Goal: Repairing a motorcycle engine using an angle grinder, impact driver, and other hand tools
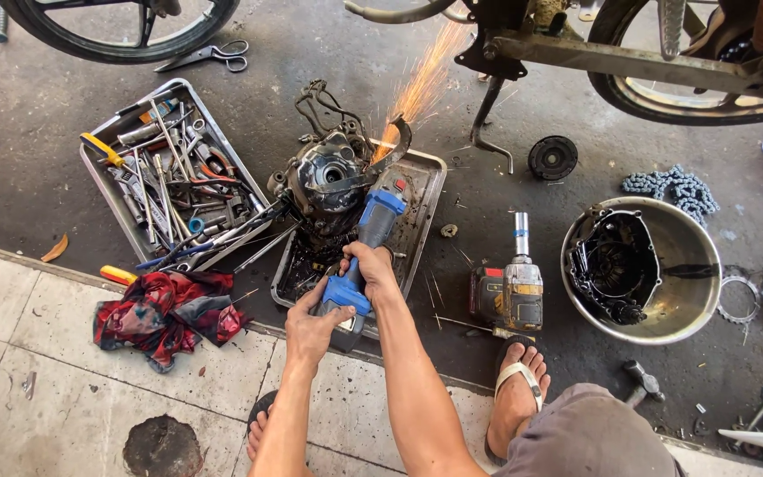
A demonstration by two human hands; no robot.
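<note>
Scene: A person squats at the edge of a pale tiled step, bare arms stretched over an oil-dark concrete floor (505,190).
Left hand: The left hand (313,329) wraps the butt of a blue-and-grey angle grinder (366,243), fingers closed round the battery end.
Right hand: The right hand (371,268) clasps the grinder's slim body further up, fingers curled tight on the plastic casing.
Grinder at work: Its disc bites the upper edge of a grimy cast-metal engine block (328,177), throwing a fan of orange sparks (426,75) up and away.
Where the block sits: The engine block rests on the far left part of a shallow, blackened steel tray (424,190), just ahead of the hands.
To the left: A dented rectangular metal tray (92,172) is heaped with spanners, screwdrivers and pliers; a crumpled red patterned rag (169,309) lies just below it on the step's edge.
To the right: A stubby cordless impact wrench (509,287) lies on the concrete beside a sandalled foot (516,384); beyond it a round steel bowl (695,291) holds a black, oily clutch cover (613,265).
Further off: A coiled grey drive chain (673,187) lies near the bowl, and scissors (209,56) near a spoked wheel.
</note>
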